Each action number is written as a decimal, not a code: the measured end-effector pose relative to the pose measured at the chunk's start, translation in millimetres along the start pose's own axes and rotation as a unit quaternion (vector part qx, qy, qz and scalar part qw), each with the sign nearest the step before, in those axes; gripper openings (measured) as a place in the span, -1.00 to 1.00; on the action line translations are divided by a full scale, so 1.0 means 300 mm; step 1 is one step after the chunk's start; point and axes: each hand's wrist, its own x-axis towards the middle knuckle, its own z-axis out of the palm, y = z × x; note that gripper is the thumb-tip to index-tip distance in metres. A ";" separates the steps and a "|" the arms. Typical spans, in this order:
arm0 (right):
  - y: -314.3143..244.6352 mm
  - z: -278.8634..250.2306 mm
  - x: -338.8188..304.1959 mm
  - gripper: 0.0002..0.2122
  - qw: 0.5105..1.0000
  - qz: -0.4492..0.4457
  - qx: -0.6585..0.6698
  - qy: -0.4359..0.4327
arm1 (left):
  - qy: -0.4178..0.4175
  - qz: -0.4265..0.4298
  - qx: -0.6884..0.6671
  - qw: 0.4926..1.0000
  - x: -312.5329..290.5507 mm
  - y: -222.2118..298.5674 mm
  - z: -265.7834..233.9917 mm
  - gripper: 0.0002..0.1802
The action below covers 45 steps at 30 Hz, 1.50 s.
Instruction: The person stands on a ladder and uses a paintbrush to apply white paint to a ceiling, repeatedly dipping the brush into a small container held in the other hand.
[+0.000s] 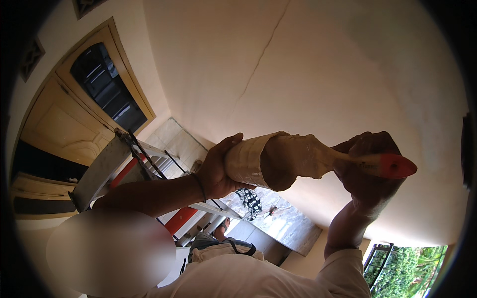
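Observation:
My left hand is wrapped round a cream, paint-smeared cylindrical pot, which lies tilted with its mouth toward the right. A flat paintbrush coated in cream paint has its bristle end at the mouth of the pot. Whether the bristles touch the inside, I cannot tell. Its handle, with a red tip, points away to the right. My right hand is closed round the brush behind the handle, and its fingers are partly hidden.
A cracked cream wall rises ahead. A metal ladder with red parts stands at the left, near a wooden door with dark glass. Below are a black-and-white patterned cloth and a marbled surface. A window is at lower right.

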 end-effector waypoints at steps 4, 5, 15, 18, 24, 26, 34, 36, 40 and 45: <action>0.021 0.016 -0.019 -0.75 0.999 0.003 0.036 -0.022 | 0.007 0.018 0.013 1.000 0.000 0.001 -0.011 -0.27; 0.024 0.016 -0.021 -0.76 0.999 0.000 0.034 -0.021 | 0.008 0.022 0.015 1.000 0.003 0.000 0.000 -0.26; 0.125 -0.020 -0.047 -0.80 0.987 0.018 0.159 0.014 | -0.015 -0.006 -0.004 1.000 0.001 0.012 -0.001 -0.24; 0.161 -0.014 -0.086 -0.78 0.964 0.063 0.254 0.048 | -0.014 -0.009 0.015 1.000 0.004 0.012 -0.018 -0.24; 0.217 0.040 -0.166 -0.80 0.915 0.108 0.356 0.159 | -0.030 -0.010 -0.020 0.999 -0.005 0.010 0.006 -0.25; 0.244 0.048 -0.179 -0.83 0.911 0.107 0.364 0.160 | -0.043 -0.006 -0.026 0.999 0.001 0.013 -0.006 -0.26; 0.296 0.108 -0.226 -0.51 0.732 0.254 0.608 0.174 | -0.068 -0.014 -0.054 0.996 -0.002 0.018 -0.013 -0.26; 0.313 0.115 -0.224 -0.51 0.702 0.254 0.643 0.167 | -0.026 0.003 -0.033 0.999 -0.011 0.012 0.012 -0.24; 0.366 0.123 -0.228 -0.54 0.639 0.248 0.713 0.150 | -0.038 0.001 -0.033 0.999 -0.005 0.018 0.005 -0.23; 0.380 0.128 -0.160 -0.78 0.596 0.178 0.777 0.097 | -0.036 0.012 -0.038 0.999 -0.011 0.015 -0.014 -0.25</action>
